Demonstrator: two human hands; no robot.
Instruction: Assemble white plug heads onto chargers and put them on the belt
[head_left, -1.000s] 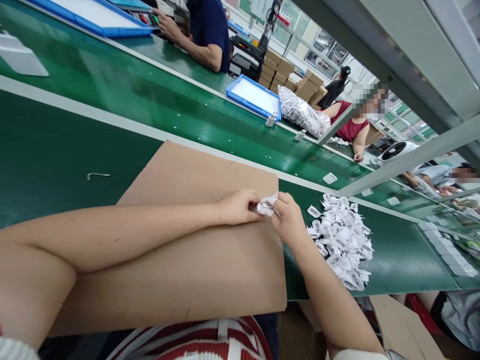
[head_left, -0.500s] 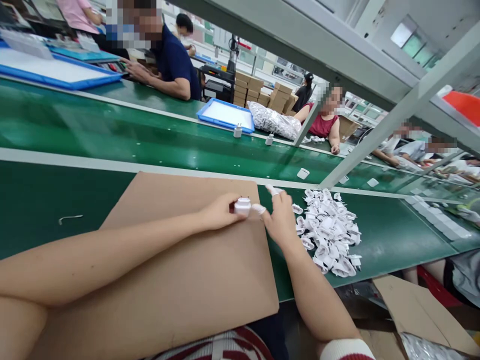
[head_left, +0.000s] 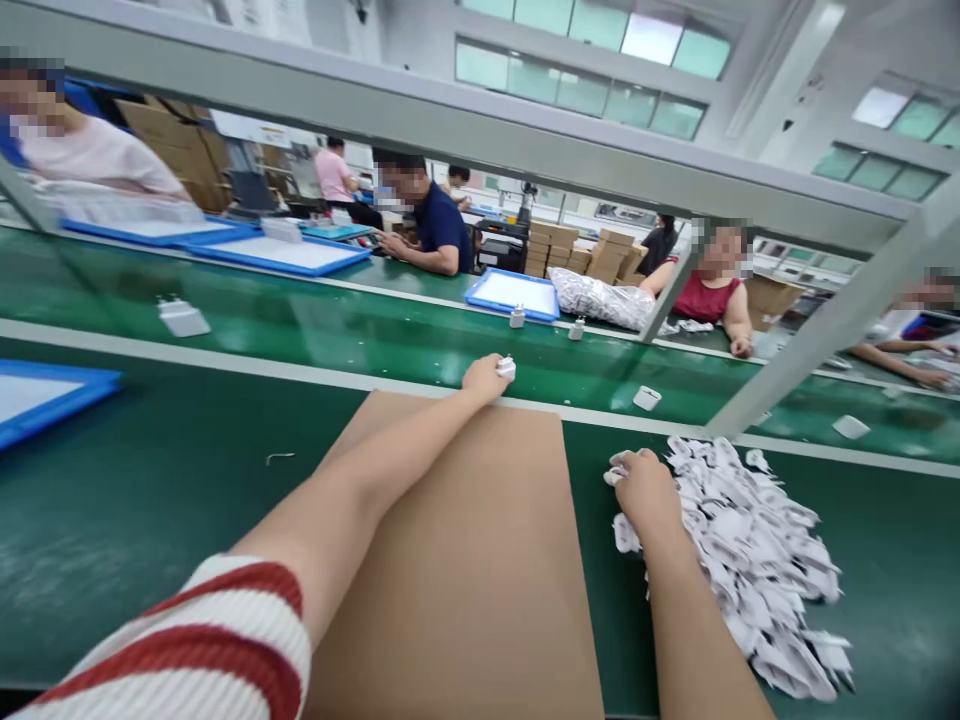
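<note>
Out past the far edge of the cardboard sheet (head_left: 465,560), my left hand (head_left: 484,378) grips a small white plug charger (head_left: 507,369) over the green conveyor belt (head_left: 405,345). Its prongs point up. My right hand (head_left: 646,490) is beside the left edge of a heap of white plug parts (head_left: 750,560), with thumb and fingertips pinched together. White covers sit on those fingertips, so I cannot make out whether a white part is between them. A loose white part (head_left: 625,534) lies just below this hand.
Several white chargers stand or lie along the belt, one charger (head_left: 184,318) at left. A metal post (head_left: 795,320) slants up behind the heap. At the left edge is a blue-rimmed tray (head_left: 60,380). Co-workers sit across the belt, near a silver bag (head_left: 600,297).
My left hand has carried the charger from over the cardboard to the belt. My right hand has drawn away from it to the heap and closed its fingers. The view has swung left and up.
</note>
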